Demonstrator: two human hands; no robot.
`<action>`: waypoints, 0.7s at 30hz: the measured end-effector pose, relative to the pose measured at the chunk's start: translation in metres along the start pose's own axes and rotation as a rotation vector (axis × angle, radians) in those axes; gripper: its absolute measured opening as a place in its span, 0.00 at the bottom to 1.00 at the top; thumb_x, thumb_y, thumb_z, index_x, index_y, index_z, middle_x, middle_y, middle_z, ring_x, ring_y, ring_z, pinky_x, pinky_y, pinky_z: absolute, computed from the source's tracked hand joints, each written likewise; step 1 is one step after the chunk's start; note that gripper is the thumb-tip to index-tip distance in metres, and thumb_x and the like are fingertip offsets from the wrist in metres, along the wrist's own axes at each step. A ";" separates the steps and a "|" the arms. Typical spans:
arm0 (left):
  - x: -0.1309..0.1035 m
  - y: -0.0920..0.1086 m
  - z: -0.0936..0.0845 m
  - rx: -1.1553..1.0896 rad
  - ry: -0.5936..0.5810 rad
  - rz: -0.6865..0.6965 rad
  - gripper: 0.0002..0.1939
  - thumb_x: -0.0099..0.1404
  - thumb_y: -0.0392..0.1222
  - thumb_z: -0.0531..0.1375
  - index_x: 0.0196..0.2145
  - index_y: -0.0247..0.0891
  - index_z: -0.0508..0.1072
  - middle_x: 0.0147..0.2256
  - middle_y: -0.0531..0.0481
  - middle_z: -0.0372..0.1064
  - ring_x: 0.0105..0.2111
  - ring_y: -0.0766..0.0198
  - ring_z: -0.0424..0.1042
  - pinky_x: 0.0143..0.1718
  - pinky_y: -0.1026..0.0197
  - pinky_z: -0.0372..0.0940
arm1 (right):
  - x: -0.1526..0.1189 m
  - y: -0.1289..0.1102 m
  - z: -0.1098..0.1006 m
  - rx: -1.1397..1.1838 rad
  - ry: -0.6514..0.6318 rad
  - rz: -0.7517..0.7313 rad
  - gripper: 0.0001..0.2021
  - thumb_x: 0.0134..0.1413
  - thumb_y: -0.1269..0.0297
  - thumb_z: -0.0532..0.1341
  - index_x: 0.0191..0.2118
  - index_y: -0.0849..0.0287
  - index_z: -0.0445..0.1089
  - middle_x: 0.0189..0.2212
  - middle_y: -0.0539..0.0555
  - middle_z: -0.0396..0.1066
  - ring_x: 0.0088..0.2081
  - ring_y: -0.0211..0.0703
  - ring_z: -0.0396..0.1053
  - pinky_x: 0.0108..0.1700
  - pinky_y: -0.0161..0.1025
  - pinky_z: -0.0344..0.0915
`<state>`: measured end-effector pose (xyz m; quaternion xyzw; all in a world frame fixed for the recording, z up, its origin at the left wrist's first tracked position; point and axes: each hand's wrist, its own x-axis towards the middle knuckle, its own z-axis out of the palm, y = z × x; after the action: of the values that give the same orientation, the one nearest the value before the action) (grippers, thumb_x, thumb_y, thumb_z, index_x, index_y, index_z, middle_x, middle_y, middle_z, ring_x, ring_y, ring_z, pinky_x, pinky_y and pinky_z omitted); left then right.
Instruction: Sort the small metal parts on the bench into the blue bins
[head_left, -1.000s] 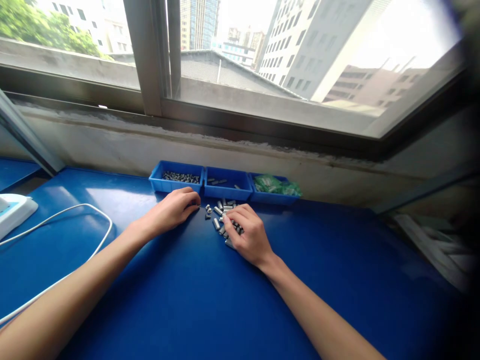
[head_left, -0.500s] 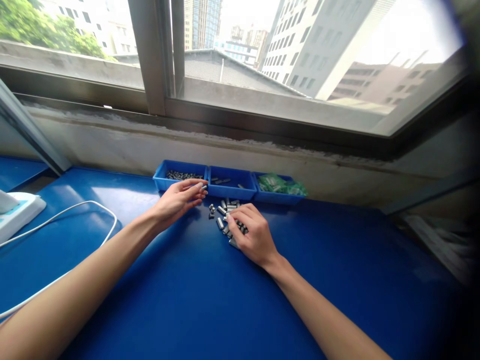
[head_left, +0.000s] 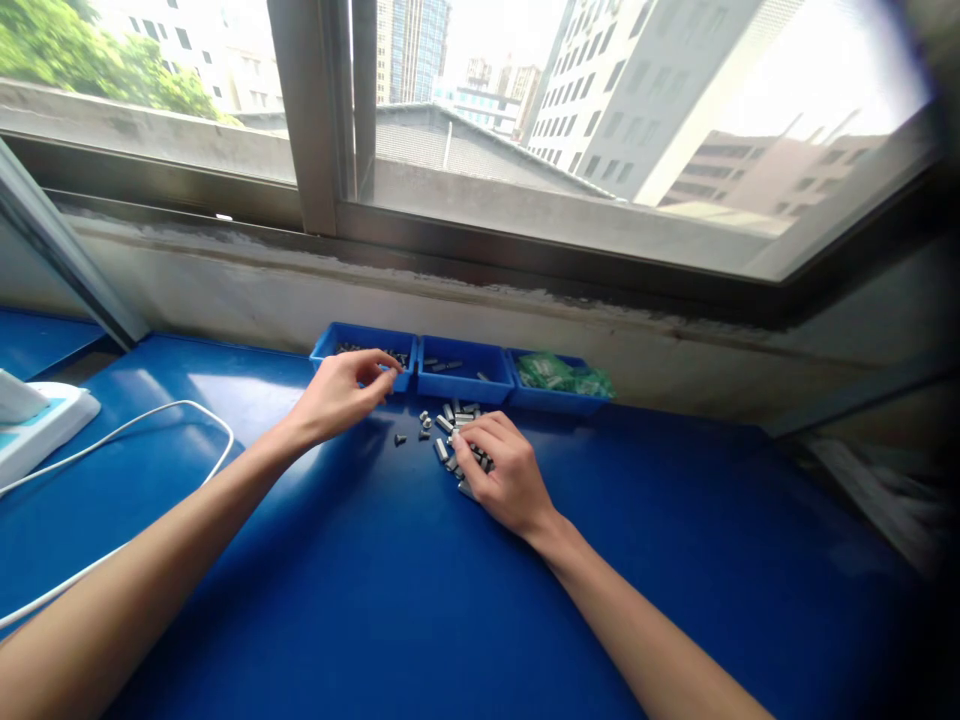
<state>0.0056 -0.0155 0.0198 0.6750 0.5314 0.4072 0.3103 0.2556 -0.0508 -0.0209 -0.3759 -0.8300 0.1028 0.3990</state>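
My left hand point(head_left: 349, 388) hovers at the front of the left blue bin, which holds many small screws point(head_left: 394, 355). Its thumb and fingers are apart, and nothing shows between them. A small dark screw point(head_left: 400, 439) lies on the table below it, and a few more screws point(head_left: 425, 421) lie close by. My right hand point(head_left: 504, 468) is over a pile of silver metal standoffs point(head_left: 442, 450), covering part of it. Its fingers are curled, with thumb and index closed on what looks like a standoff, mostly hidden.
The middle blue bin point(head_left: 465, 388) has a few standoffs in it. In the right bin point(head_left: 555, 402) are green plastic bags point(head_left: 559, 372). A white cable point(head_left: 187, 403) runs from the left near a white power strip point(head_left: 56, 415). Behind the bins are a wall and window.
My left hand has moved slightly left and opened, and the small piece at its fingertips is gone from them. A dark screw now lies on the table below. My right hand has barely moved.
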 end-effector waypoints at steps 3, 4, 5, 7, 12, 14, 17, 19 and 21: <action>-0.006 0.008 -0.006 0.330 -0.361 0.240 0.17 0.63 0.51 0.65 0.44 0.38 0.81 0.34 0.47 0.77 0.31 0.62 0.74 0.33 0.63 0.65 | -0.001 0.001 0.000 -0.008 -0.012 -0.003 0.09 0.65 0.68 0.60 0.32 0.57 0.73 0.34 0.55 0.76 0.40 0.48 0.70 0.47 0.49 0.69; -0.008 0.010 -0.005 0.361 -0.447 0.271 0.18 0.62 0.52 0.66 0.46 0.39 0.81 0.38 0.47 0.77 0.31 0.62 0.74 0.33 0.64 0.65 | -0.001 0.001 0.000 -0.008 -0.015 -0.005 0.09 0.65 0.68 0.60 0.32 0.57 0.73 0.34 0.55 0.77 0.40 0.48 0.70 0.47 0.49 0.69; -0.010 0.011 -0.003 0.391 -0.493 0.281 0.19 0.61 0.52 0.67 0.46 0.40 0.80 0.39 0.47 0.76 0.31 0.63 0.74 0.33 0.64 0.66 | -0.001 0.001 0.001 -0.008 -0.017 -0.006 0.08 0.65 0.68 0.60 0.33 0.57 0.73 0.34 0.55 0.77 0.40 0.48 0.70 0.47 0.49 0.69; -0.013 0.010 0.004 0.442 -0.509 0.294 0.14 0.62 0.48 0.67 0.43 0.40 0.81 0.38 0.47 0.75 0.31 0.63 0.73 0.33 0.64 0.65 | -0.001 0.001 0.001 -0.007 -0.017 -0.006 0.08 0.65 0.68 0.59 0.33 0.57 0.73 0.35 0.55 0.77 0.40 0.48 0.69 0.47 0.50 0.69; -0.013 0.001 0.018 0.403 -0.478 0.342 0.07 0.65 0.41 0.63 0.39 0.39 0.79 0.37 0.48 0.72 0.31 0.64 0.72 0.33 0.64 0.65 | 0.000 0.000 0.000 -0.018 -0.010 -0.001 0.08 0.65 0.68 0.59 0.33 0.56 0.73 0.35 0.55 0.77 0.40 0.48 0.70 0.47 0.50 0.69; -0.013 0.000 0.019 0.397 -0.461 0.367 0.07 0.64 0.40 0.63 0.39 0.39 0.78 0.37 0.48 0.72 0.32 0.63 0.73 0.34 0.64 0.66 | 0.000 0.001 0.000 -0.027 -0.009 -0.003 0.08 0.65 0.68 0.59 0.33 0.56 0.73 0.35 0.55 0.77 0.40 0.48 0.70 0.47 0.50 0.69; -0.014 0.002 0.020 0.402 -0.486 0.434 0.09 0.66 0.40 0.62 0.43 0.40 0.78 0.40 0.47 0.72 0.36 0.61 0.74 0.40 0.62 0.66 | -0.001 0.001 0.000 -0.029 -0.021 0.002 0.08 0.65 0.68 0.59 0.33 0.56 0.73 0.35 0.55 0.77 0.40 0.49 0.70 0.47 0.50 0.69; -0.015 0.003 0.021 0.402 -0.521 0.457 0.08 0.68 0.39 0.60 0.44 0.41 0.78 0.41 0.47 0.72 0.39 0.60 0.74 0.42 0.61 0.66 | -0.001 0.002 0.000 -0.028 -0.026 0.005 0.08 0.65 0.68 0.59 0.34 0.56 0.73 0.35 0.55 0.77 0.41 0.49 0.70 0.48 0.50 0.70; -0.015 0.002 0.022 0.398 -0.539 0.456 0.07 0.70 0.39 0.58 0.41 0.40 0.77 0.41 0.47 0.71 0.39 0.60 0.73 0.43 0.61 0.65 | 0.000 0.002 0.000 -0.029 -0.027 0.002 0.08 0.65 0.68 0.59 0.34 0.55 0.73 0.36 0.55 0.77 0.41 0.49 0.70 0.48 0.50 0.70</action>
<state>0.0248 -0.0308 0.0078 0.9050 0.3361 0.1633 0.2033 0.2570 -0.0498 -0.0221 -0.3813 -0.8363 0.0961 0.3821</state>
